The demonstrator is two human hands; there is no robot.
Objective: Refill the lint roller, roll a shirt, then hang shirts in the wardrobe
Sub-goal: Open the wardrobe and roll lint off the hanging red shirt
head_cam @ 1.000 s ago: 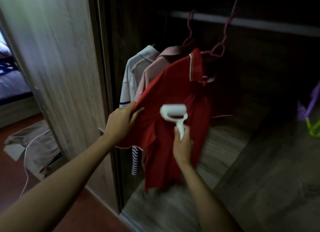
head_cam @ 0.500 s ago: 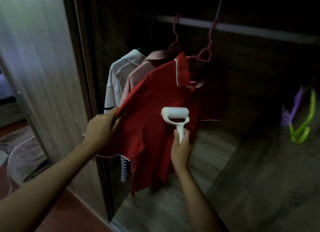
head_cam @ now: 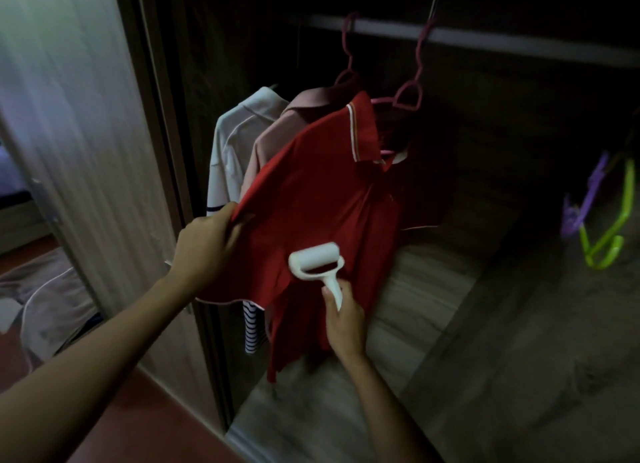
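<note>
A red polo shirt (head_cam: 322,185) hangs on a pink hanger (head_cam: 408,92) from the wardrobe rail (head_cam: 519,43). My left hand (head_cam: 207,248) pinches the shirt's left sleeve edge and pulls the cloth out taut. My right hand (head_cam: 343,320) grips the handle of a white lint roller (head_cam: 313,260), whose drum lies against the shirt's lower front. Behind the red shirt hang a pale pink shirt (head_cam: 273,130) and a white shirt (head_cam: 228,151).
The light wooden wardrobe door (head_cam: 79,116) stands at the left. Purple and green hangers (head_cam: 602,220) hang at the right. The wardrobe floor (head_cam: 433,324) lies below the shirts. A grey garment (head_cam: 45,303) lies on the red room floor at the left.
The lint roller has moved down the shirt front, from chest height to the lower part. My left hand keeps its hold on the sleeve edge.
</note>
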